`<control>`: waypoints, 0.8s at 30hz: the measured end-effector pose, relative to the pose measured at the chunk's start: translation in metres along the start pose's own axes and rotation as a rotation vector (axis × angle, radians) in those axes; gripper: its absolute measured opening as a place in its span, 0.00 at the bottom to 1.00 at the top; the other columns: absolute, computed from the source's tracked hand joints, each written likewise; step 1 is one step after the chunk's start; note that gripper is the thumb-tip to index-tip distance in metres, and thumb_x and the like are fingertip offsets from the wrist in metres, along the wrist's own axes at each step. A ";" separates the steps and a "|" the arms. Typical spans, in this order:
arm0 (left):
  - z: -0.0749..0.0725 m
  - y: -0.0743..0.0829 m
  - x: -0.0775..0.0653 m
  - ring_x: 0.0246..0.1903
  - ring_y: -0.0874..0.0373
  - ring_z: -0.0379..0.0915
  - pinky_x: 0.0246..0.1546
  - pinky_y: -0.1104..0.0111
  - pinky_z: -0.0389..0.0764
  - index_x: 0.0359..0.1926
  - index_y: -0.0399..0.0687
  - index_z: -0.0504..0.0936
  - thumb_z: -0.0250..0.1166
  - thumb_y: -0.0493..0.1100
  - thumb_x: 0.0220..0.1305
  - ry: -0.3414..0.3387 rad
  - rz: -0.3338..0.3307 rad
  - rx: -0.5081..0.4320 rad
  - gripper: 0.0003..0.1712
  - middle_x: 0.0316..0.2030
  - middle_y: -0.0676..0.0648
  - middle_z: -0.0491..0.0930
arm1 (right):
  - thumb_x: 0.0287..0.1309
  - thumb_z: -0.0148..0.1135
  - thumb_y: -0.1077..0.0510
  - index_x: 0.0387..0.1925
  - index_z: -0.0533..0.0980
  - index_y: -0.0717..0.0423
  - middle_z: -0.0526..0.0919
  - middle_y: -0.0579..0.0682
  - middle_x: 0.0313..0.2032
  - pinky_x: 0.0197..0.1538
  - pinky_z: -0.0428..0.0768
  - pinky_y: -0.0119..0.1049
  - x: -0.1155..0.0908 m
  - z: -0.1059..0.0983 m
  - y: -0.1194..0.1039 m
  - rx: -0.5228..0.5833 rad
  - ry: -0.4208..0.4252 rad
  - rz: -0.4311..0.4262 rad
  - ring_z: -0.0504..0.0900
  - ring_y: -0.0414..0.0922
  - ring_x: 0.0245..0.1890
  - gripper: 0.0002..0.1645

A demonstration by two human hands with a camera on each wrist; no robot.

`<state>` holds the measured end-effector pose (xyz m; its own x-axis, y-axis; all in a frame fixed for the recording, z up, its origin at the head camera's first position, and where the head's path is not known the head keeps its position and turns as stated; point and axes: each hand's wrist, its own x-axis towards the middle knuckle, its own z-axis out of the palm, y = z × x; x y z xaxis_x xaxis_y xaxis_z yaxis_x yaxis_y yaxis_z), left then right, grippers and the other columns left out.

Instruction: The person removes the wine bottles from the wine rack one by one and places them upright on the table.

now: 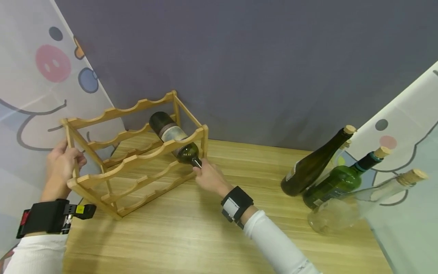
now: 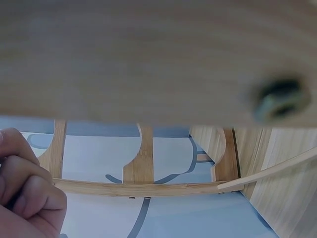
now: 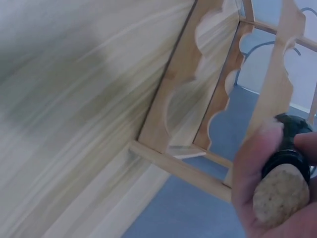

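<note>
A wooden wine rack (image 1: 131,164) with scalloped rails stands at the left of the table. My left hand (image 1: 62,163) grips its left-hand upright, and the curled fingers (image 2: 37,191) show at the edge of the left wrist view. Toward the rack's right end lies a dark wine bottle (image 1: 173,134) with a pale label, its neck pointing toward me over a front rail. My right hand (image 1: 213,178) holds that neck. In the right wrist view the thumb and fingers wrap round it, just behind the cork (image 3: 281,196).
At the right of the wooden table (image 1: 191,236) stand a dark bottle (image 1: 308,167), a green bottle (image 1: 338,182) and a clear bottle (image 1: 337,215), all corked. Another bottle is mostly hidden behind them. A grey wall panel (image 1: 246,68) rises behind the table.
</note>
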<state>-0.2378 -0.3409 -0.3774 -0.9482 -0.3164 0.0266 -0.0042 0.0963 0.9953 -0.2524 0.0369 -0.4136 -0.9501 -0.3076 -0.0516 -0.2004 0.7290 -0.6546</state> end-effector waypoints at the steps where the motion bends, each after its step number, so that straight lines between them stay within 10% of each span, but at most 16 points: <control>1: 0.000 0.000 0.000 0.20 0.69 0.71 0.19 0.79 0.70 0.77 0.43 0.47 0.43 0.33 0.65 0.000 -0.003 -0.011 0.39 0.19 0.58 0.75 | 0.73 0.46 0.52 0.49 0.70 0.64 0.70 0.47 0.24 0.21 0.67 0.31 0.001 -0.001 0.000 -0.007 -0.007 0.004 0.69 0.40 0.18 0.18; 24: 0.000 -0.001 -0.002 0.18 0.67 0.69 0.16 0.76 0.67 0.77 0.42 0.45 0.43 0.34 0.66 -0.011 0.026 -0.002 0.39 0.19 0.58 0.75 | 0.73 0.44 0.43 0.36 0.71 0.60 0.70 0.48 0.21 0.18 0.66 0.32 0.001 -0.003 -0.004 -0.120 0.056 0.033 0.70 0.41 0.16 0.24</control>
<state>-0.2357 -0.3408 -0.3787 -0.9516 -0.3031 0.0515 0.0211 0.1027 0.9945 -0.2533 0.0354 -0.4089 -0.9678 -0.2502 -0.0276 -0.1928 0.8072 -0.5579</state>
